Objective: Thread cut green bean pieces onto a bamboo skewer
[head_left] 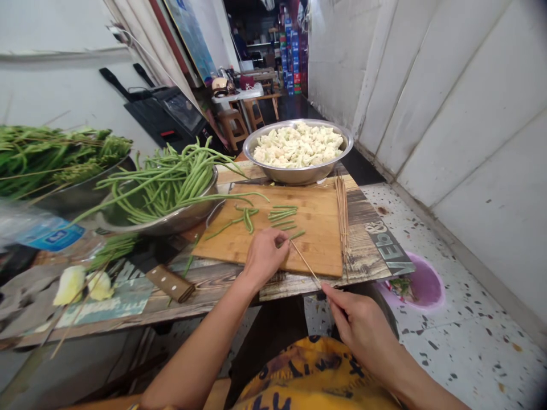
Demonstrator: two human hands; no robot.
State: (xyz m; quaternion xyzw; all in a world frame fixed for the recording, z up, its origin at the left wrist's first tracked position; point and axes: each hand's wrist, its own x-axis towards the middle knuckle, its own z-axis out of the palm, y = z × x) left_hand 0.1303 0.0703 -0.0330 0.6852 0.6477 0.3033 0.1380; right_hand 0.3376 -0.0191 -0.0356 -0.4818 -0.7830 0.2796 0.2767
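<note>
My left hand (264,254) rests on the near edge of a wooden cutting board (316,245), its fingers pinched on a short green bean piece. My right hand (356,324) is lower right, off the table edge, fingers closed on the end of a thin bamboo skewer (304,261) whose tip meets the left hand's fingers. Several cut bean pieces (282,215) lie on the board. A bundle of skewers (342,213) lies along the board's right side.
A steel bowl of long green beans (171,182) stands left of the board, a steel bowl of cauliflower (298,147) behind it. A cleaver handle (170,282) lies at the table's front. A purple basin (421,285) sits on the floor right. White wall on the right.
</note>
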